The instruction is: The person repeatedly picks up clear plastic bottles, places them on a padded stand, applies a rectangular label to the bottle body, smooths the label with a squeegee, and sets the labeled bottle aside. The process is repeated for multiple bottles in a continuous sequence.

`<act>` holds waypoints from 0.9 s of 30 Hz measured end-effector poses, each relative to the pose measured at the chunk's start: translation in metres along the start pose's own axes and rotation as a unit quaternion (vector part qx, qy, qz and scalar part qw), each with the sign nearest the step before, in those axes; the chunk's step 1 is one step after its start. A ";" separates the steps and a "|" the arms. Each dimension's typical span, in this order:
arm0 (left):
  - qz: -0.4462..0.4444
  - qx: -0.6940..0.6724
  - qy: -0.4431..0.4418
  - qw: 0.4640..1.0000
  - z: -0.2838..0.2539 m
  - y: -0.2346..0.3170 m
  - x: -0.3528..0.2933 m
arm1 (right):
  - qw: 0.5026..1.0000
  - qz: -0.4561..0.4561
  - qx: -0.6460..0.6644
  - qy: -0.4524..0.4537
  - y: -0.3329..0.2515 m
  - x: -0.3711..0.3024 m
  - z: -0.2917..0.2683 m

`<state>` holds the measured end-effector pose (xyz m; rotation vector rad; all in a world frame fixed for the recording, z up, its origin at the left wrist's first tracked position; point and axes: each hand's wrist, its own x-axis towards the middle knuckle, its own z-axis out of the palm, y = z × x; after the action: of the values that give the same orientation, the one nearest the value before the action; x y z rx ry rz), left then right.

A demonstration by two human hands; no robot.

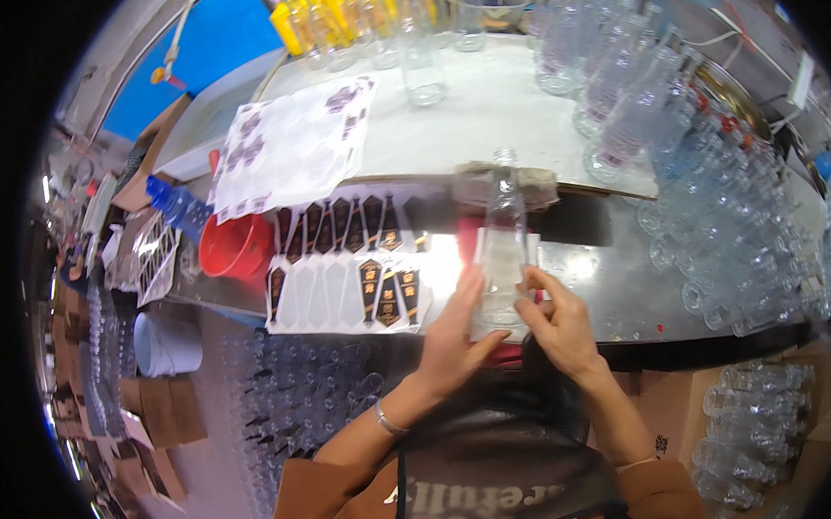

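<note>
A clear glass bottle [503, 233] lies in front of me at the metal table's near edge, its neck pointing away. My left hand [453, 336] holds the bottle along its left side near the base, the thumb below. On the other side my right hand [560, 323] grips it with bent fingers, the thumb and forefinger against the glass. Something red [470, 244] shows under and beside the bottle. Left of my hands lies a sheet of black and gold labels [389, 292]; several places on its backing are bare.
Many clear bottles [709, 268] crowd the right, and more stand in a carton [751, 431] below. A white board [483, 102] spans the back, with a printed sheet [292, 145] and bottles on it. A red bucket [237, 246] and blue bottle [178, 208] stand left.
</note>
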<state>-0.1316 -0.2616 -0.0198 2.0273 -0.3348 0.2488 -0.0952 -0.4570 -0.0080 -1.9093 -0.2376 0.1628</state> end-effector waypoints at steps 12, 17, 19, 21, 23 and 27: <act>0.021 0.330 0.051 0.942 -0.110 -0.084 -0.071 | 0.986 0.053 0.155 0.029 0.027 -0.014 -0.021; 0.059 0.379 0.010 0.924 -0.127 -0.111 -0.089 | 0.991 0.048 0.126 0.020 0.027 -0.015 -0.027; 0.062 0.340 0.028 0.938 -0.128 -0.109 -0.087 | 0.992 0.044 0.120 0.026 0.027 -0.019 -0.028; -0.019 0.249 0.062 0.966 -0.125 -0.084 -0.075 | 0.989 0.048 0.134 0.048 0.022 -0.025 -0.031; -0.147 0.083 0.104 0.980 -0.124 -0.056 -0.063 | 0.991 0.021 0.121 0.049 0.005 -0.024 -0.034; -0.111 0.047 0.121 0.985 -0.126 -0.015 -0.027 | 0.988 -0.153 0.002 -0.002 -0.040 -0.006 -0.020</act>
<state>-0.1563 -0.1392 0.0169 2.0795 0.0553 0.3735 -0.1001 -0.4629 0.0366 -1.8438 -0.5283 -0.0391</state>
